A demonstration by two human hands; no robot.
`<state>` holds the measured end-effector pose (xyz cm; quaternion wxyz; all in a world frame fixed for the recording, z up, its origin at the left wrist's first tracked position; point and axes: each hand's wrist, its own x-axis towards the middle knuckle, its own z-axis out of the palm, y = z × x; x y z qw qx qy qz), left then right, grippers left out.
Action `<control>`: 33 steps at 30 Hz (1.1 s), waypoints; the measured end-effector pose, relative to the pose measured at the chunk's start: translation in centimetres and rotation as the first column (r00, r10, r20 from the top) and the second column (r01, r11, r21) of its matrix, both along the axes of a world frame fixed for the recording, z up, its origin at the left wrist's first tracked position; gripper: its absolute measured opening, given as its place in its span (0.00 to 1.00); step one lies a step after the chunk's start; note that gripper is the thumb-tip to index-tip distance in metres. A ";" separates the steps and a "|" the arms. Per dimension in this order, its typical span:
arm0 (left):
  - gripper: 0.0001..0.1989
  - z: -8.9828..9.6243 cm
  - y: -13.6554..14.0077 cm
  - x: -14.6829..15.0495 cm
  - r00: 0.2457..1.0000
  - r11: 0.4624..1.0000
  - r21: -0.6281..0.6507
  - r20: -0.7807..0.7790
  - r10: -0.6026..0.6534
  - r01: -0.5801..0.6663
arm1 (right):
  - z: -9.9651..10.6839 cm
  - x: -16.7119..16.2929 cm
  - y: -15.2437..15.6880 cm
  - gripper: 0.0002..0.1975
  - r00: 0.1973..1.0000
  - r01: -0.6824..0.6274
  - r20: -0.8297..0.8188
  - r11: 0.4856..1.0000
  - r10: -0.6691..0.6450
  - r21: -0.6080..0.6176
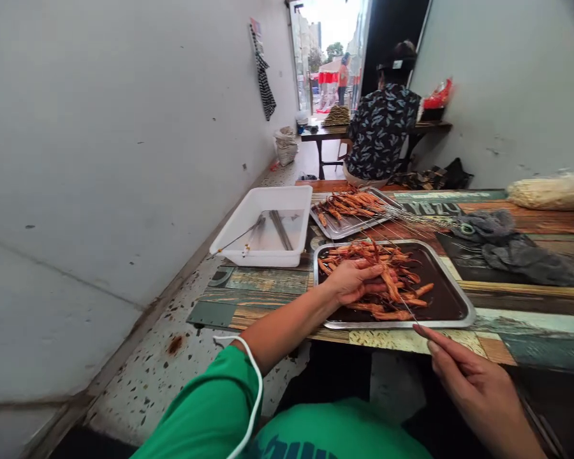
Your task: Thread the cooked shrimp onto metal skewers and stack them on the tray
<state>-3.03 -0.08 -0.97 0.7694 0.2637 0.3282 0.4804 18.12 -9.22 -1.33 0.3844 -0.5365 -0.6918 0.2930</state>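
My left hand (pixel 356 280) is closed around a long orange-brown piece of meat (pixel 390 284), maybe a poultry foot, above the near metal tray (pixel 463 312). In dark liquid in that tray lie several more such pieces (pixel 380 312). My right hand (pixel 473 376) pinches a thin metal skewer (pixel 408 308) at the tray's front edge. The skewer's far end meets the held piece; how deep it goes in is hidden. Behind is a second metal tray (pixel 349 226) with loaded skewers (pixel 358 204), their bare shafts pointing right.
On the left, a white plastic tub (pixel 253 258) holds bare skewers (pixel 280 229). Dark grey cloths (pixel 516 245) and a bagged pale bundle (pixel 552 191) lie on the right of the plank table (pixel 263 287). A person (pixel 385 131) sits at a farther table (pixel 328 132).
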 end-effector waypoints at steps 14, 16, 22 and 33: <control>0.03 0.1 -0.4 0.4 1.000 0.999 -0.033 -0.017 0.012 -0.012 | -2.1 -2.4 -0.4 0.15 1.000 0.029 -0.012 0.983 -0.027 0.183; 0.03 0.1 -0.4 0.3 1.000 0.999 -0.036 -0.026 0.013 -0.014 | -1.9 -2.5 -0.3 0.13 0.995 0.056 -0.087 0.993 -0.047 0.104; 0.05 0.7 -0.3 0.2 1.000 0.998 -0.057 0.011 0.009 -0.008 | -1.8 -1.9 0.8 0.12 0.714 -0.360 -0.693 0.797 -0.099 -0.485; 0.05 0.0 -0.2 0.4 0.998 0.999 -0.038 0.053 -0.028 0.030 | -2.4 -1.1 0.6 0.16 0.966 -0.069 -0.260 0.974 0.011 -0.217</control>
